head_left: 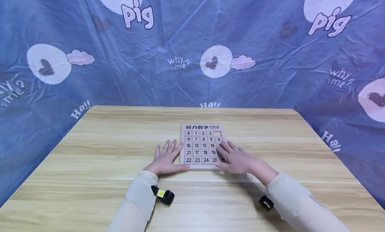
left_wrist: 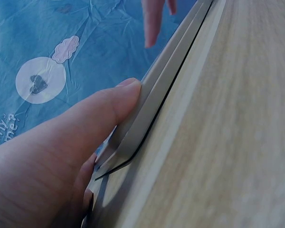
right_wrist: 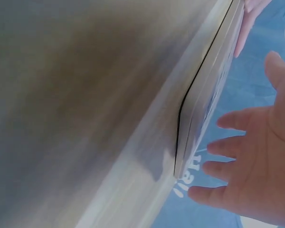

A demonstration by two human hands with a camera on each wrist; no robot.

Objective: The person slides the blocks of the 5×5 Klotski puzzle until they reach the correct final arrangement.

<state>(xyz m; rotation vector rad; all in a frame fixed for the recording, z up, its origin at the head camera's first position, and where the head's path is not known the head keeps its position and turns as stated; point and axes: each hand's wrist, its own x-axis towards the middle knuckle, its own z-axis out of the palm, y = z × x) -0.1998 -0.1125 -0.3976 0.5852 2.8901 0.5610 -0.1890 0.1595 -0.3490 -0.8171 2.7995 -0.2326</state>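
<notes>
A flat number slide puzzle [head_left: 201, 166] lies on the table, its numbered tiles in rows below a printed title. The gap among the tiles is at the top right, beside the 3. At the puzzle's left side my left hand [head_left: 164, 161] has its fingers spread straight, with the thumb on the near left corner. The left wrist view shows this thumb [left_wrist: 126, 97] resting on the frame's edge. My right hand [head_left: 237, 159] reaches over the puzzle's right side, partly covering the tiles there. In the right wrist view its fingers [right_wrist: 228, 146] are extended and stand off the board.
The light wood-grain table [head_left: 105, 151] extends around the puzzle on all sides. Behind it hangs a blue printed cloth [head_left: 168, 81], which also runs down both sides. A black strap device [head_left: 165, 196] sits at the left wrist, another [head_left: 266, 203] at the right.
</notes>
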